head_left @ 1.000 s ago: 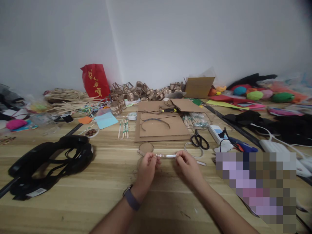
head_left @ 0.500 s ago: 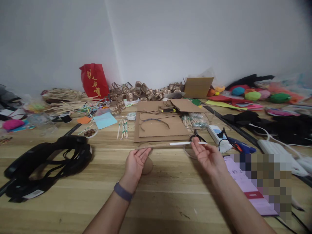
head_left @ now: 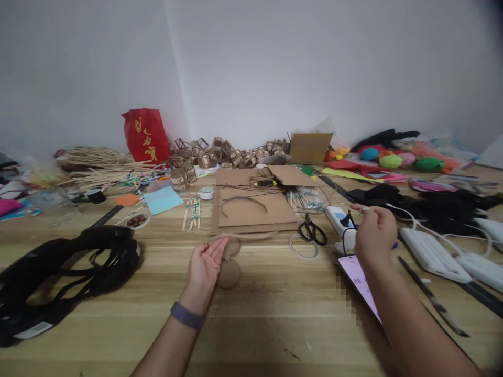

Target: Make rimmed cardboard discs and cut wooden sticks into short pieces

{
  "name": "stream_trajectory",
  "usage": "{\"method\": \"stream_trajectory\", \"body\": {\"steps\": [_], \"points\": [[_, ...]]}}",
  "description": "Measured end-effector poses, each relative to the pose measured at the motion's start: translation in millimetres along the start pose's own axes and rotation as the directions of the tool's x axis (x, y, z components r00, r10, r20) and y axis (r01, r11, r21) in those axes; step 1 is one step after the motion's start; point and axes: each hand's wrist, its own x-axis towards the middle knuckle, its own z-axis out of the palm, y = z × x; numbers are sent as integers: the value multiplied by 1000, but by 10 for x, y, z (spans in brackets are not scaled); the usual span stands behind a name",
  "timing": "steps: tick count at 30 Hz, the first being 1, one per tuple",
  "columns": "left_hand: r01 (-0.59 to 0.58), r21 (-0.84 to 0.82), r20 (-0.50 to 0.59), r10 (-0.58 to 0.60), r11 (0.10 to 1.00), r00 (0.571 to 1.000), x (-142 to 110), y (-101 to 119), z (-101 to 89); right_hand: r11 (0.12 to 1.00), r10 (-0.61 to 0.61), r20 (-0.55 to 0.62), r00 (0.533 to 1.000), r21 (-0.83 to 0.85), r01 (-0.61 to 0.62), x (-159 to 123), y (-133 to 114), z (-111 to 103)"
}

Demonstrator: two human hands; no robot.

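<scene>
My left hand (head_left: 206, 266), palm up, pinches one end of a thin brown cardboard strip (head_left: 255, 236) that stretches right towards the scissors. Just beside its fingers lie two cardboard discs: a lower one (head_left: 229, 275) and an upper one (head_left: 231, 247) partly covered by the strip and fingers. My right hand (head_left: 375, 233) is closed in a fist above the phone (head_left: 359, 280), its index finger pointing left. A small white bit shows at its fingers, but what it grips is hidden. A bit of blue (head_left: 395, 245) shows behind it.
Black-handled scissors (head_left: 312, 231) and a white ring (head_left: 303, 248) lie between my hands. Cardboard sheets (head_left: 255, 217) bear a curved strip (head_left: 245, 200). Black headgear (head_left: 70, 277) stands left; white power strips (head_left: 432, 256) and cables lie right. Small woven baskets (head_left: 236, 157) line the back.
My right hand has moved right, away from the cardboard strip, and closed into a fist. The white stick it held in front of me no longer shows there. My left hand still holds the strip.
</scene>
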Motion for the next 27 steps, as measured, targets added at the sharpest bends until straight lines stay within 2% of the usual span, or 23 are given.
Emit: {"method": "stream_trajectory", "body": {"steps": [2,4,6,8,9,11,13,15,17,19,20,22,25,27], "points": [[6,-15,12,-5,1000,1000,-2,13,3,993,-58,63,996,-101,64,139,-52,76],[26,-14,29,-26,1000,999,-14,15,14,971,-112,215,970,-182,153,267,-106,183],[43,-9,42,-43,999,998,-36,9,34,936,-142,410,901,-240,257,364,-143,292],[49,-3,45,-49,999,998,-62,-2,54,894,-129,549,826,-296,337,408,-166,380],[56,1,48,-56,998,997,-73,-8,61,871,-111,586,802,-331,363,403,-180,414],[78,11,62,-79,997,995,-86,-25,63,826,-78,608,790,-405,393,331,-235,462],[106,22,92,-108,994,990,-87,-49,49,789,-75,603,795,-451,416,169,-349,492],[133,37,125,-137,990,983,-79,-77,27,776,-118,626,771,-426,465,-76,-518,519],[160,57,148,-166,986,975,-72,-105,6,778,-196,706,680,-310,547,-373,-702,554],[178,73,155,-187,981,970,-72,-131,-8,782,-324,787,525,-90,617,-670,-845,600],[181,77,159,-191,981,969,-75,-145,-13,789,-371,802,469,5,614,-802,-887,627],[179,84,175,-192,980,966,-85,-174,-19,820,-395,791,468,73,568,-1007,-911,680],[173,124,196,-195,977,961,-98,-214,-21,865,-360,769,528,63,498,-1150,-849,724],[148,204,198,-189,968,962,-103,-215,-16,867,-350,767,538,49,496,-1157,-795,710]]}}
